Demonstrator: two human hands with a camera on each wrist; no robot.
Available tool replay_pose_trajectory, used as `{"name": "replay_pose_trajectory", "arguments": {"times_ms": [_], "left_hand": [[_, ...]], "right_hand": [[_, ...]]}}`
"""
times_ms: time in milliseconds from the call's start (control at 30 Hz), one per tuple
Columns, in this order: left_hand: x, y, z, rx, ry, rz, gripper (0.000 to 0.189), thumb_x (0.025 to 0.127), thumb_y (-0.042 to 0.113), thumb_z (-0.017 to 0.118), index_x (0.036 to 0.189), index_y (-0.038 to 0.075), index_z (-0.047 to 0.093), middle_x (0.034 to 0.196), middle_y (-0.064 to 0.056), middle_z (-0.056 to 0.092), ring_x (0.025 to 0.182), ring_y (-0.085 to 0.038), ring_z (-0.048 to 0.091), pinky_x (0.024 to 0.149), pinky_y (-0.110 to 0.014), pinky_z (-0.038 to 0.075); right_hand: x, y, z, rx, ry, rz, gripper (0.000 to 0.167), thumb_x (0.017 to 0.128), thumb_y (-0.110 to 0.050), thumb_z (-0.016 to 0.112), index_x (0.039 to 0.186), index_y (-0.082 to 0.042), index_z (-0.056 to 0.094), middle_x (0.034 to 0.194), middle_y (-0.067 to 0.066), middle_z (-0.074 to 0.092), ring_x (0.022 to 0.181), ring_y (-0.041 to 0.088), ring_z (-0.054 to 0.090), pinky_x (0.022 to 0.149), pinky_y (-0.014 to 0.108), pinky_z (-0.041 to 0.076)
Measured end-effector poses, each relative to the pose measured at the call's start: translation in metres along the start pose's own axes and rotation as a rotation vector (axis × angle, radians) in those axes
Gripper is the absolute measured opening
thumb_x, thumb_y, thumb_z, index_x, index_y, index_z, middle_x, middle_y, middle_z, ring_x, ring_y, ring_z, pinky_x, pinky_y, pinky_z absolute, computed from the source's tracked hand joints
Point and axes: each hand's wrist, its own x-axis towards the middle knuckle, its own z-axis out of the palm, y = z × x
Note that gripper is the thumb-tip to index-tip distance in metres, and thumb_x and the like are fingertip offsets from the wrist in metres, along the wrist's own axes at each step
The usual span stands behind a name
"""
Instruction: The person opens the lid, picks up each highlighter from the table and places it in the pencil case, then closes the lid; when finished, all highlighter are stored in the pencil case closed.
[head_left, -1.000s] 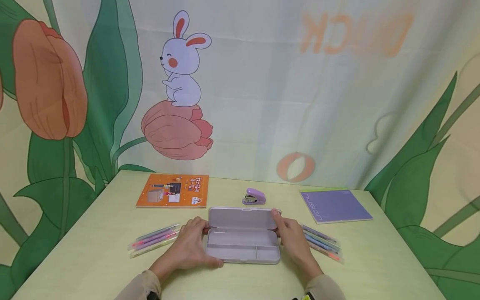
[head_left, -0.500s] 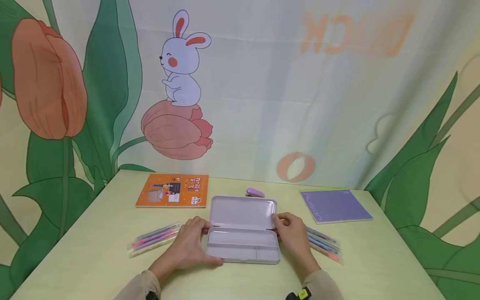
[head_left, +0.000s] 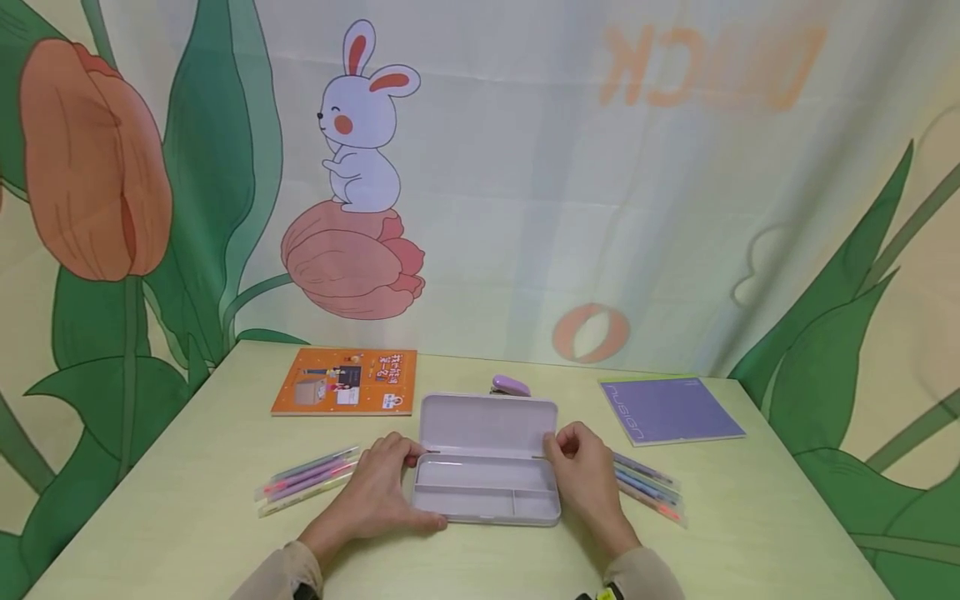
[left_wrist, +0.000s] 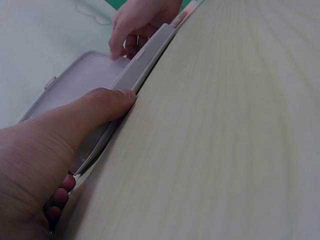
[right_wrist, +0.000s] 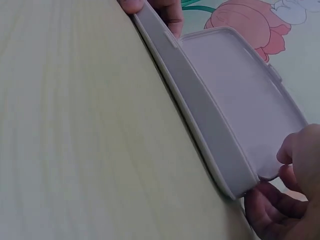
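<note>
A pale lilac-grey pencil case lies with its lid raised at the back, its inside split into three compartments. My left hand grips the case's left end, thumb along the front edge and fingers round by the hinge. At the right end, my right hand holds the lid's lower corner near the hinge. In the right wrist view its thumb is at the lid's edge, with curled fingers beside the tray's end. The left wrist view shows the left thumb pressed to the case's front wall.
Several capped pens lie left of the case, and several more pens lie to the right, partly behind my right hand. Behind stand an orange book, a purple stapler partly hidden by the lid, and a purple notebook.
The lid has swung back, away from me, and now covers the stapler's lower part. My right thumb has moved down along the lid's edge. The left hand has stayed put.
</note>
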Motion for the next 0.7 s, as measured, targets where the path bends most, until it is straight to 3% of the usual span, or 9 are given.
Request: {"name": "replay_pose_trajectory", "arguments": {"times_ms": [133, 233, 533, 700], "left_hand": [[0.001, 0.001, 0.002, -0.001, 0.001, 0.002, 0.099, 0.057, 0.07, 0.102, 0.128, 0.011, 0.068, 0.114, 0.007, 0.058, 0.107, -0.014, 0.051, 0.101, -0.046, 0.046], [0.001, 0.001, 0.002, 0.001, 0.002, 0.002, 0.099, 0.058, 0.071, 0.102, 0.129, 0.011, 0.069, 0.114, 0.006, 0.058, 0.107, -0.014, 0.052, 0.101, -0.046, 0.046], [0.0, 0.002, -0.001, 0.009, 0.012, -0.005, 0.101, 0.057, 0.071, 0.102, 0.13, 0.011, 0.07, 0.115, 0.005, 0.059, 0.108, -0.014, 0.052, 0.101, -0.046, 0.05], [-0.001, 0.001, -0.002, 0.006, 0.027, -0.002, 0.104, 0.056, 0.073, 0.103, 0.132, 0.01, 0.07, 0.12, 0.003, 0.06, 0.112, -0.015, 0.055, 0.105, -0.047, 0.053]], "right_hand": [[-0.005, 0.001, -0.007, 0.018, -0.038, -0.001, 0.011, 0.103, -0.017, 0.077, 0.094, -0.011, 0.074, 0.084, 0.0, 0.07, 0.079, 0.014, 0.062, 0.074, 0.027, 0.052], [-0.009, 0.004, -0.014, 0.068, -0.126, -0.005, 0.003, 0.103, -0.014, 0.078, 0.104, -0.01, 0.078, 0.094, 0.0, 0.075, 0.088, 0.013, 0.068, 0.079, 0.025, 0.057], [-0.015, 0.034, -0.035, 0.184, -0.475, -0.153, 0.058, 0.094, -0.025, 0.092, 0.145, -0.014, 0.068, 0.136, 0.007, 0.07, 0.112, 0.023, 0.069, 0.099, 0.029, 0.058], [-0.014, 0.039, -0.038, 0.205, -0.538, -0.208, 0.073, 0.088, -0.027, 0.098, 0.15, -0.011, 0.064, 0.144, 0.009, 0.066, 0.121, 0.029, 0.066, 0.105, 0.031, 0.056]]}}
